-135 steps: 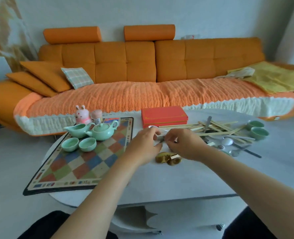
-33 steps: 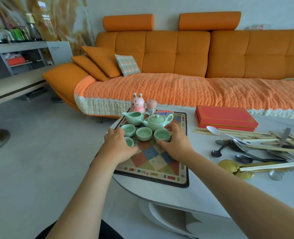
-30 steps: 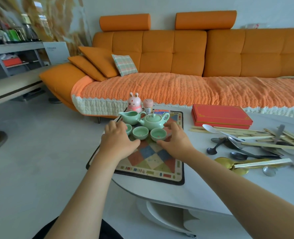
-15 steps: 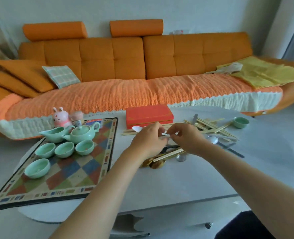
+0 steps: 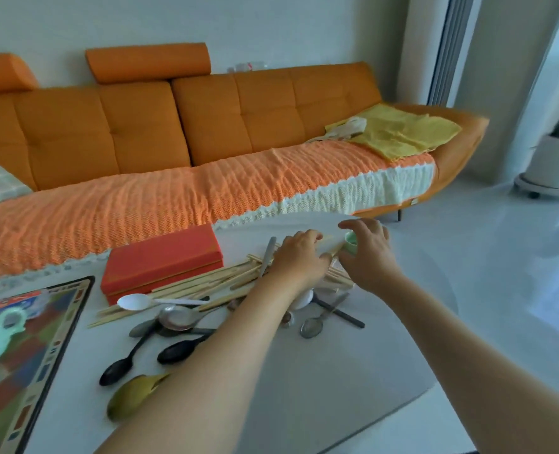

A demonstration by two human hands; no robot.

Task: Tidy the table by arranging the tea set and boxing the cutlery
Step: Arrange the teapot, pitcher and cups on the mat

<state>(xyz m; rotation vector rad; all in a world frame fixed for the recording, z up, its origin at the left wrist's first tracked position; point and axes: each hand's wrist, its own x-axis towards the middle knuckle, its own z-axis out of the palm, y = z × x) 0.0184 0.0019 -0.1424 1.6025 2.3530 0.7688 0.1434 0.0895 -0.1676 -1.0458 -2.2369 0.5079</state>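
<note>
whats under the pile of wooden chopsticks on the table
Under the pile of wooden chopsticks lie a white plastic spoon, silver metal spoons and the white table. The left hand and its forearm cover the pile's right part, so anything beneath there is hidden.

We see an orange sofa (image 5: 206, 126) against a pale wall (image 5: 271, 24), its seat under an orange knitted cover (image 5: 173, 198) with a cream edge. A yellow cloth (image 5: 402, 132) lies at its right end. The floor (image 5: 500, 244) is pale and glossy, with daylight from the right beside a white round stand (image 5: 548, 172).
</note>
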